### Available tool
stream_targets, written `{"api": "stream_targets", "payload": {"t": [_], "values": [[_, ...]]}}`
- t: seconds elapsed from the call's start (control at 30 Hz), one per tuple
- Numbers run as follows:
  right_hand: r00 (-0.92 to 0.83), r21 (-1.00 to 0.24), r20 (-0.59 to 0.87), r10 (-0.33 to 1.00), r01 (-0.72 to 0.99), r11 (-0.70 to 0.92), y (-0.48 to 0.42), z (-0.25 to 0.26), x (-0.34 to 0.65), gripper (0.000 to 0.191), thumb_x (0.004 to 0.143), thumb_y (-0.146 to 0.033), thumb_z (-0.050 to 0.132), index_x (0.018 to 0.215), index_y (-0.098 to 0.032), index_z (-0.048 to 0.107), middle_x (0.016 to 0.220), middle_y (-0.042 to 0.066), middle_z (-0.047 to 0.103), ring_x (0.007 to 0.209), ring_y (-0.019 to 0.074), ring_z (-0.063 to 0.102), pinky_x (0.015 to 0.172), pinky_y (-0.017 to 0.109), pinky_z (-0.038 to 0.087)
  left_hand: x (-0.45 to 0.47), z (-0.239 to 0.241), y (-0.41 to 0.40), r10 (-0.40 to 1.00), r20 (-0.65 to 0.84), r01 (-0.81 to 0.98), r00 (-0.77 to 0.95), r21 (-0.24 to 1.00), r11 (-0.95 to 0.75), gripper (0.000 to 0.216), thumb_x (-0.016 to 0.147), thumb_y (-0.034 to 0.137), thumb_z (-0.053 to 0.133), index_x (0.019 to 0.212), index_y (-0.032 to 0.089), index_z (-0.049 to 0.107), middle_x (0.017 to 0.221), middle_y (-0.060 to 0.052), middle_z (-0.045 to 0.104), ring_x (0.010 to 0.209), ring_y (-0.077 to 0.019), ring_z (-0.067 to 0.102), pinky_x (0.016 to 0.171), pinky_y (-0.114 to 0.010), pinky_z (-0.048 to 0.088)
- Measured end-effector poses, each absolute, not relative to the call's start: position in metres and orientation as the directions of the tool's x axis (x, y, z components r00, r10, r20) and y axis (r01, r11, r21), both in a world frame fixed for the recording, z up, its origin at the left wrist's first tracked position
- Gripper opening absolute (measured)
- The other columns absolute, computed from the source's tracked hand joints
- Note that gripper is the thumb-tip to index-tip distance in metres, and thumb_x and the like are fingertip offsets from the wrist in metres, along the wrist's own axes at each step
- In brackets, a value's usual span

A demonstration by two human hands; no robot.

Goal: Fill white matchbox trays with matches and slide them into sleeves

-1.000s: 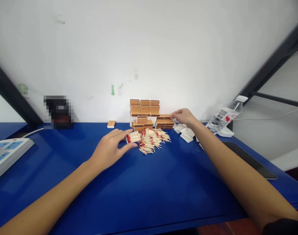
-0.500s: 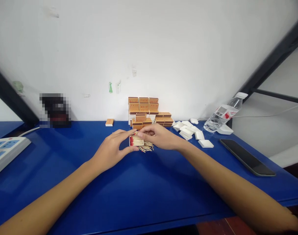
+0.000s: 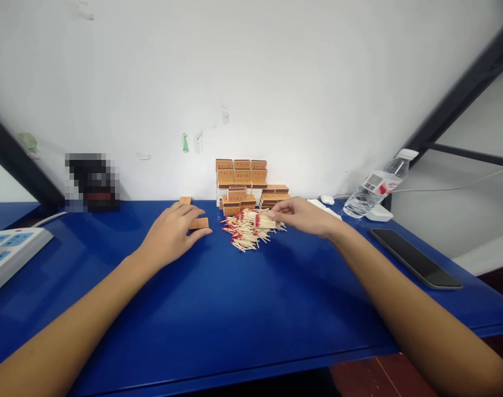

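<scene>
My left hand [image 3: 171, 234] is around an orange matchbox sleeve [image 3: 199, 223] on the blue table, thumb in front and fingers behind. Those fingers are spread, with small gaps to the sleeve. A small matchbox tray filled with matches [image 3: 265, 220] is pinched at its right end by my right hand [image 3: 303, 216], over the loose pile. That pile of red-tipped matches [image 3: 245, 237] lies in the middle of the table. Behind it stand stacked orange matchboxes [image 3: 242, 175]. Another matchbox [image 3: 186, 200] lies at the back, partly hidden by my left hand.
White trays [image 3: 321, 207] lie partly behind my right hand. A tilted water bottle [image 3: 378, 184] leans at the back right, with a phone [image 3: 415, 258] in front. On the left are a power strip [image 3: 17, 251] and a blurred dark object [image 3: 96, 184] by the wall.
My left hand has left the match tray and moved left to the orange sleeve. My right hand has shifted right with the tray, uncovering the match pile.
</scene>
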State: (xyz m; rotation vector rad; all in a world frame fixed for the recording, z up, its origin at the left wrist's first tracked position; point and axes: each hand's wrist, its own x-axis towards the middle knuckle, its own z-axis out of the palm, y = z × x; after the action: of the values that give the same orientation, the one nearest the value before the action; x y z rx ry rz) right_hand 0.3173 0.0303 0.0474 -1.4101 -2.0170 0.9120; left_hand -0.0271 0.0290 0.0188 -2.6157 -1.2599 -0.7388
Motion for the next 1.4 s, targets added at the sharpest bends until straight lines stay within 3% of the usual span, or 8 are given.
{"api": "stream_targets", "payload": {"t": [0.17, 0.37, 0.53, 0.77, 1.07, 1.4], "values": [[-0.215, -0.726, -0.071, 0.974, 0.681, 0.097, 0.038, 0.045, 0.357, 0.052, 0.077, -0.068, 0.076, 0.087, -0.017, 0.076, 0.072, 0.003, 0.068, 0.058, 0.0129, 0.047, 0.056, 0.03, 0.032, -0.042, 0.016, 0.04, 0.767, 0.401, 0.837, 0.501, 0.002, -0.547, 0.049, 0.1, 0.06, 0.053, 0.119, 0.02, 0.073, 0.122, -0.015, 0.074, 0.112, -0.0356, 0.065, 0.098, -0.051, 0.052], [-0.146, -0.717, -0.047, 0.988, 0.694, 0.068, 0.044, 0.048, 0.373, 0.054, 0.072, -0.071, 0.079, 0.079, -0.017, 0.073, 0.077, 0.006, 0.072, 0.061, 0.0137, 0.049, 0.055, 0.029, 0.033, -0.044, 0.009, 0.043, 0.772, 0.375, 0.83, 0.513, 0.015, -0.558, 0.042, 0.1, 0.05, 0.052, 0.118, 0.019, 0.073, 0.122, -0.016, 0.074, 0.108, -0.0369, 0.067, 0.093, -0.051, 0.053], [-0.154, -0.745, 0.026, 0.988, 0.656, 0.122, 0.045, 0.044, 0.37, 0.049, 0.073, -0.063, 0.081, 0.086, -0.016, 0.076, 0.082, 0.009, 0.075, 0.073, 0.0183, 0.06, 0.064, 0.031, 0.042, -0.047, 0.007, 0.046, 0.784, 0.338, 0.834, 0.521, -0.007, -0.551, 0.037, 0.1, 0.043, 0.051, 0.122, 0.02, 0.071, 0.127, -0.014, 0.074, 0.113, -0.0359, 0.067, 0.092, -0.048, 0.054], [-0.32, -0.739, 0.006, 0.947, 0.637, 0.22, 0.039, 0.041, 0.358, 0.042, 0.084, -0.056, 0.074, 0.093, -0.016, 0.076, 0.08, 0.006, 0.073, 0.066, 0.0144, 0.057, 0.06, 0.03, 0.04, -0.044, 0.006, 0.044, 0.799, 0.337, 0.85, 0.498, -0.006, -0.527, 0.049, 0.098, 0.048, 0.052, 0.129, 0.015, 0.069, 0.134, -0.02, 0.069, 0.121, -0.0394, 0.065, 0.097, -0.051, 0.054], [-0.346, -0.641, 0.13, 0.929, 0.686, 0.345, 0.035, 0.038, 0.347, 0.036, 0.088, -0.052, 0.071, 0.09, -0.017, 0.076, 0.078, 0.006, 0.072, 0.07, 0.0174, 0.06, 0.065, 0.032, 0.046, -0.035, 0.018, 0.033, 0.817, 0.307, 0.858, 0.488, 0.003, -0.514, 0.037, 0.093, 0.047, 0.056, 0.106, 0.018, 0.074, 0.113, -0.013, 0.073, 0.102, -0.0317, 0.07, 0.087, -0.043, 0.055], [-0.342, -0.561, 0.221, 0.913, 0.722, 0.406, 0.032, 0.039, 0.343, 0.027, 0.085, -0.044, 0.076, 0.094, -0.02, 0.081, 0.072, 0.003, 0.07, 0.065, 0.0154, 0.056, 0.06, 0.031, 0.04, -0.027, 0.021, 0.028, 0.803, 0.341, 0.846, 0.489, 0.04, -0.532, 0.033, 0.091, 0.044, 0.058, 0.109, 0.018, 0.07, 0.114, -0.011, 0.074, 0.104, -0.0314, 0.07, 0.086, -0.043, 0.054]]}}
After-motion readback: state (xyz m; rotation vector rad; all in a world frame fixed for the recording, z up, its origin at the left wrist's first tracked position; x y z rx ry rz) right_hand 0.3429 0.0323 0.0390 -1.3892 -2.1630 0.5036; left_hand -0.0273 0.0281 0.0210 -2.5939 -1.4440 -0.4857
